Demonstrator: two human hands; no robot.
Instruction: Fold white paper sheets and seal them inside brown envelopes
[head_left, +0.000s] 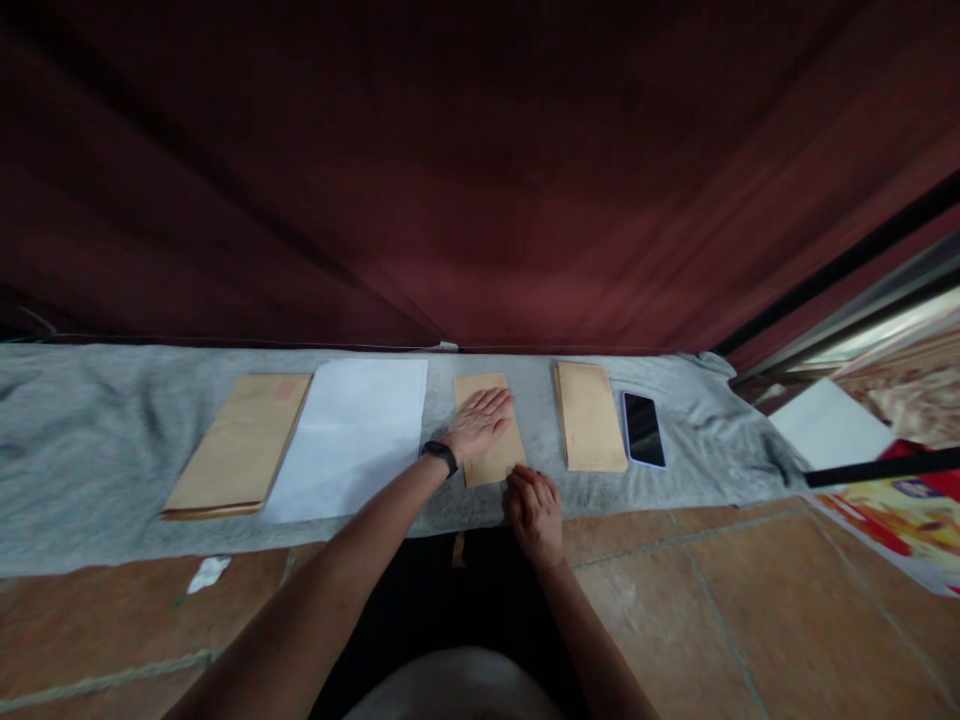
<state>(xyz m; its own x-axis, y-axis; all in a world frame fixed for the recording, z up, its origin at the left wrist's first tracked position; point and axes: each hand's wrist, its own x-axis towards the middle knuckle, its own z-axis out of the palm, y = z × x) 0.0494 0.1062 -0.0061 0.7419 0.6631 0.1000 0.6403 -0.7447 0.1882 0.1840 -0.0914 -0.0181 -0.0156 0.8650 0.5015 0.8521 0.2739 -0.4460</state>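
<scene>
A brown paper envelope [486,468] lies flat on the grey cloth in front of me. My left hand [480,420], with a black band on its wrist, rests flat across the envelope, fingers stretched out toward its upper right. At the envelope's lower right corner is my right hand [535,512], its fingers curled and the tips touching the corner; whether they pinch the paper is hidden. To the left lies white paper [360,430], and beyond it a stack of larger brown envelopes [236,440]. On the right sits a stack of smaller brown envelopes [595,415].
A phone [643,430] lies right of the small envelope stack. The grey cloth [705,430] runs along a dark red curtain [480,200]. A scrap of white tissue [208,573] is on the tiled floor [675,610]. A dark metal bar [885,467] stands at the right.
</scene>
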